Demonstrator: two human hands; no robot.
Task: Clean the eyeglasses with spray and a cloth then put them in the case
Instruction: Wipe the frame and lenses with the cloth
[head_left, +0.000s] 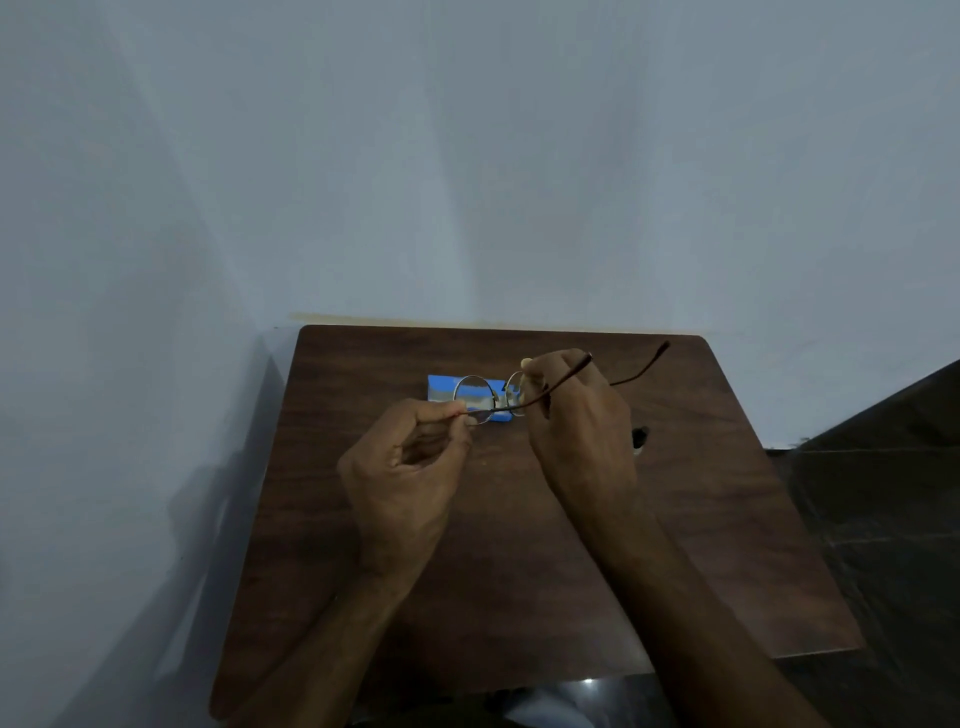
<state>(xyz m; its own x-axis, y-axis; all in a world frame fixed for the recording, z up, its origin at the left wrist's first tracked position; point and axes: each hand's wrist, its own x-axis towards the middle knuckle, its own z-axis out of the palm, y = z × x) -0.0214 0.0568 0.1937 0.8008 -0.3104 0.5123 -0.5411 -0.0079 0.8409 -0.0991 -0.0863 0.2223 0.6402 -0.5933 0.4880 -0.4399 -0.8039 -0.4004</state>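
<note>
Round thin-rimmed eyeglasses (472, 397) are held just above the dark wooden table (717, 530). My left hand (405, 478) pinches the frame's left edge between thumb and fingertips. My right hand (576, 431) grips the right lens side, thumb raised, and hides most of that lens. Both brown temples stick out to the back right. A flat blue rectangular thing (440, 385) lies on the table under the glasses; I cannot tell whether it is the cloth or the case.
A small dark object (640, 435) shows on the table just right of my right hand, mostly hidden. The table stands in a corner of pale walls (467, 182). Dark tiled floor (883, 519) lies to the right.
</note>
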